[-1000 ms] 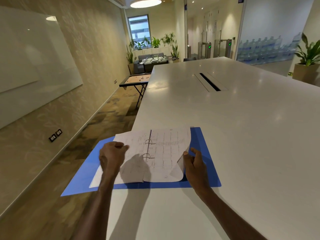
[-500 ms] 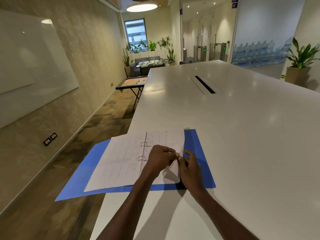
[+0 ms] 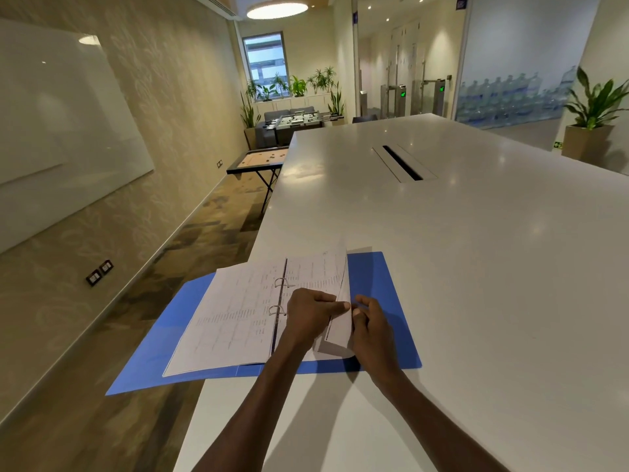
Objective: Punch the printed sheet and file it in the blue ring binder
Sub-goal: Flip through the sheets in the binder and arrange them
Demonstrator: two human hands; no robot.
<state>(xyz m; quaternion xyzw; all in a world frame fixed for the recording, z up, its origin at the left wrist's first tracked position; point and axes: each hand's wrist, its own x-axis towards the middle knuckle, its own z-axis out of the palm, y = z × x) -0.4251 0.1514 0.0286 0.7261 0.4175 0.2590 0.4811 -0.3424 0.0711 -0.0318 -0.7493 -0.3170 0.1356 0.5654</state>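
We have the blue ring binder (image 3: pixel 384 294) lying open and flat at the near left corner of the white table (image 3: pixel 476 267), its left cover hanging out past the table edge toward 9 o'clock, likely because the spine sits close to that edge. Both our hands meet at the right-hand stack of pages, at about 3 o'clock from the two metal rings (image 3: pixel 279 296). Our left hand (image 3: pixel 311 316) reaches across the rings, knuckles up, fingers curled, its thumb and forefinger pinching the lifted edge of the printed sheet (image 3: pixel 340 287). Our right hand (image 3: pixel 372 321) sits just beside it at 3 o'clock, fingers bent in and touching the same edge from the outer side; it seems to be separating or steadying the paper, though we cannot tell how firm its hold is. We judge that the two hands work the edge together so that one leaf, or a few, comes up cleanly while the pages beneath stay down. The sheet stands nearly upright along its outer edge, curving up toward 12 o'clock, and it bends easily, thin and limp. It is white with fine grey columns of small print, too small to read. The left-hand stack (image 3: pixel 231 318) lies flat at 9 o'clock from the rings, printed the same way. The rings appear closed, but we cannot be sure. No punch is in view.
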